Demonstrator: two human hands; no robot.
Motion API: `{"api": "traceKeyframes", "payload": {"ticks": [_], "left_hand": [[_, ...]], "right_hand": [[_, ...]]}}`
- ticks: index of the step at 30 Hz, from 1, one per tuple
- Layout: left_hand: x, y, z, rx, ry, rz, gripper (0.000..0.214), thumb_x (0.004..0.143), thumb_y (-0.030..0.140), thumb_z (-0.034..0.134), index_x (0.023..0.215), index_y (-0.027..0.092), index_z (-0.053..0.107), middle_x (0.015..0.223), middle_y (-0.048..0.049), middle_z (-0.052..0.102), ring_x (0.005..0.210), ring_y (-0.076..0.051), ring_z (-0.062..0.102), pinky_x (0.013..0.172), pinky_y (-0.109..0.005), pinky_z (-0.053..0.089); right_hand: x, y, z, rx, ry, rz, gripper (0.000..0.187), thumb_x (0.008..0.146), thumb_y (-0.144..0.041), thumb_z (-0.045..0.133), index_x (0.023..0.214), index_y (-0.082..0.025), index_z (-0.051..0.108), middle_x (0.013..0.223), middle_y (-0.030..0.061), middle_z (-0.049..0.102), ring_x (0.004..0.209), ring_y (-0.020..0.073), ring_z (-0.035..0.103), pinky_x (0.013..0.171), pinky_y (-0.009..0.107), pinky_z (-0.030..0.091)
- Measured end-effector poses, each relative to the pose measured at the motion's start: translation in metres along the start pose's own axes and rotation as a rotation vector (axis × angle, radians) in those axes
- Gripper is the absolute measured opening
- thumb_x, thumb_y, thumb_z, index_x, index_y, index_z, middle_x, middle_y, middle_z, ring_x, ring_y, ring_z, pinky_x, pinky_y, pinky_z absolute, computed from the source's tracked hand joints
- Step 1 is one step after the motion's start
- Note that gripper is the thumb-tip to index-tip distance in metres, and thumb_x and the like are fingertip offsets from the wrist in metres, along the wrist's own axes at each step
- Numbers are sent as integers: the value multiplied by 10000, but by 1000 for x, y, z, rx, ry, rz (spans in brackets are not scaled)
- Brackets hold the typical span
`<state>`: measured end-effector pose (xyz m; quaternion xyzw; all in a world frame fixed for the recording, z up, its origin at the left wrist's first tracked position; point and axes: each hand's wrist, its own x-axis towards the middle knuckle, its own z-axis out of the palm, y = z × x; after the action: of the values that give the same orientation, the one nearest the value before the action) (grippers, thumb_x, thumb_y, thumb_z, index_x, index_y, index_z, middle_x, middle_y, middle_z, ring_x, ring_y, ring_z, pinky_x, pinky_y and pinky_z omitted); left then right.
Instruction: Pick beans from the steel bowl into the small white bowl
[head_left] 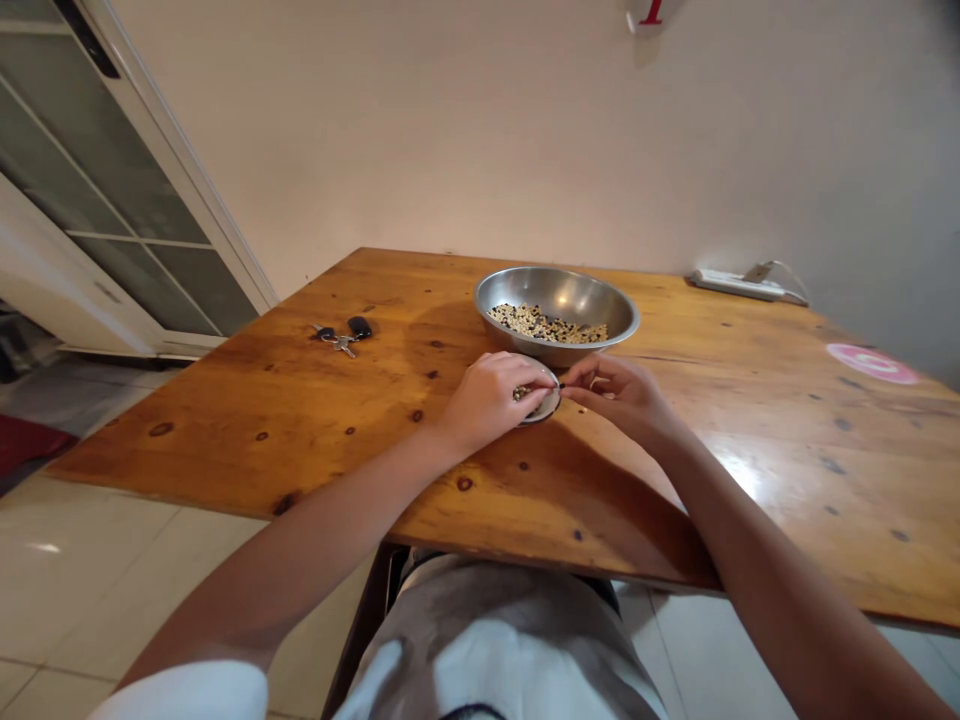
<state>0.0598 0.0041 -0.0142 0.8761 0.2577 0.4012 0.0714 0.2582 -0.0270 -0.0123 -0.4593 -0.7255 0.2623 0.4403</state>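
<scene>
A small white dish [546, 410] with a dark rim stands near the middle of the table, partly hidden under my left hand [495, 395]. A few light and dark beans [519, 393] show in it below the palm. My left fingers are drawn together over the dish, and what they hold, if anything, is hidden. My right hand [619, 392] meets them at the dish's right side, thumb and forefinger pinched on a tiny dark bean [561, 387]. Just behind both hands is a wide steel bowl [592, 288], holding many mixed pale and black beans [544, 326].
Keys [343, 344] with a black fob [360, 327] lie at the left on the wooden table [360, 420]. A white power strip [739, 284] sits at the back right by the wall. A pink round sticker [872, 363] is at the right.
</scene>
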Motion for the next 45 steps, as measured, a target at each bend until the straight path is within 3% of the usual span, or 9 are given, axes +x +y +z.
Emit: {"api": "traceKeyframes", "payload": {"ticks": [8,13,18,30,45], "left_hand": [[0,1,1,-36,5,17,60,804,151,625,826,195,659,865,-3,724,871,-153,650,811,-288,457],[0,6,-3,-82,-1,-93,225,774,135,665,980,205,609,822,20,699,797,-128,643,822,-273,463],[-1,8,-6,-94,13,-118,198,777,176,686,955,205,605,806,21,694,787,-129,633,808,-270,460],[0,-1,1,1,-34,-25,69,824,233,623,876,189,636,932,-12,713,923,-178,597,845,-329,440],[1,-3,4,-15,-17,14,54,816,216,628,840,181,662,918,-20,725,905,-172,608,840,-323,457]], "right_hand": [[1,-4,4,-109,2,-74,249,733,-434,707,748,-202,618,703,8,576,595,125,505,521,266,425],[1,-4,5,-52,0,-32,268,718,-445,714,764,-200,617,709,8,591,618,129,520,527,260,427],[0,-4,2,-55,8,-12,208,792,-408,645,802,-200,642,769,26,618,669,136,532,543,257,412],[1,-4,5,-285,18,-139,124,821,-319,602,784,-208,645,699,13,607,575,121,510,530,259,418],[-1,-10,1,-317,43,-217,138,831,-327,605,782,-208,654,659,6,598,556,115,503,516,260,409]]}}
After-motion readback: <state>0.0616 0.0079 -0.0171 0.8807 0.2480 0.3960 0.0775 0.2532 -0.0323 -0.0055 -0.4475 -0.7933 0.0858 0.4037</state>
